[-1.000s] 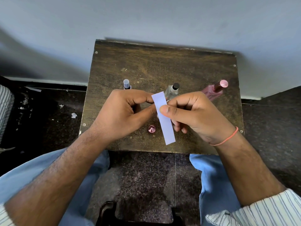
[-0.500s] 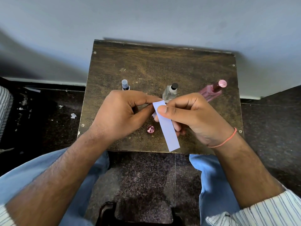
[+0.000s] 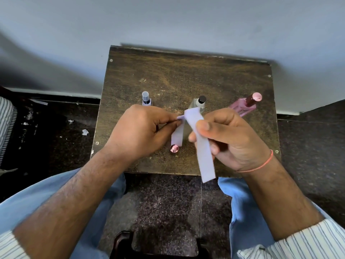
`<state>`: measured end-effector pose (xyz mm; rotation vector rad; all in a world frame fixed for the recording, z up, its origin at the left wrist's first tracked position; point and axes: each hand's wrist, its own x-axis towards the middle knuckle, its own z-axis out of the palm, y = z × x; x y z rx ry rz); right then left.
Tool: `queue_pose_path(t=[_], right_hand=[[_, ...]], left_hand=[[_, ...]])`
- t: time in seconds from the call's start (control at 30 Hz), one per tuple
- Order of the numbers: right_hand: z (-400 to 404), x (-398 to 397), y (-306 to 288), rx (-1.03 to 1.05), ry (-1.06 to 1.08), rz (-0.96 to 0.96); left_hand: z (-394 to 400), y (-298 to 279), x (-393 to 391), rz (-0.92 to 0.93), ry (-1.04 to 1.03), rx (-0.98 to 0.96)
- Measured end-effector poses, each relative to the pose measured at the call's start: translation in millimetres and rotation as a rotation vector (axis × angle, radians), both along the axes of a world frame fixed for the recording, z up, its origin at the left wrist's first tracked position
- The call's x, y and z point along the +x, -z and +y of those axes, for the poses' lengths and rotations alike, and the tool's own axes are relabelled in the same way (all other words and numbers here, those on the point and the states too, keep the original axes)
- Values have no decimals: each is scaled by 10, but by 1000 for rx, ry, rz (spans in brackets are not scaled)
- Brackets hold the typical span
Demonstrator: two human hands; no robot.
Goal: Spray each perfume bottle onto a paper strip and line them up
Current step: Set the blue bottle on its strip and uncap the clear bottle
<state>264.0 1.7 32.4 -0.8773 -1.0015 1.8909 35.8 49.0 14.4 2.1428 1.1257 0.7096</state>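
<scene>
Three perfume bottles stand in a row on the small wooden table (image 3: 186,75): a clear one with a pale blue cap (image 3: 146,99) at the left, a clear one with a black cap (image 3: 199,103) in the middle, a pink one (image 3: 246,105) at the right. My left hand (image 3: 143,131) pinches the top of a short pale lilac paper strip (image 3: 177,136) that hangs down. My right hand (image 3: 229,139) pinches a longer lilac strip (image 3: 203,156) between thumb and fingers. The two strips' upper ends meet between my hands, in front of the black-capped bottle.
A small round pink cap (image 3: 174,148) lies on the table below my left hand. The table stands against a pale wall (image 3: 168,21). Dark floor with paper scraps (image 3: 85,132) lies to the left. My knees in blue trousers flank the table's near edge.
What looked like one strip now shows as two. My right hand has drawn the longer one down and to the right, while my left hand keeps the shorter one.
</scene>
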Motion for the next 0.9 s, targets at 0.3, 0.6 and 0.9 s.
queue_pose_path(t=[0.3, 0.6, 0.9], right_hand=[[28, 40, -35, 51, 73, -133], [75, 94, 2, 172, 183, -474], [72, 55, 45, 300, 82, -675]], left_hand=[[16, 107, 8, -312, -56, -437], [74, 39, -71, -570, -22, -659], [53, 48, -19, -564, -27, -678]])
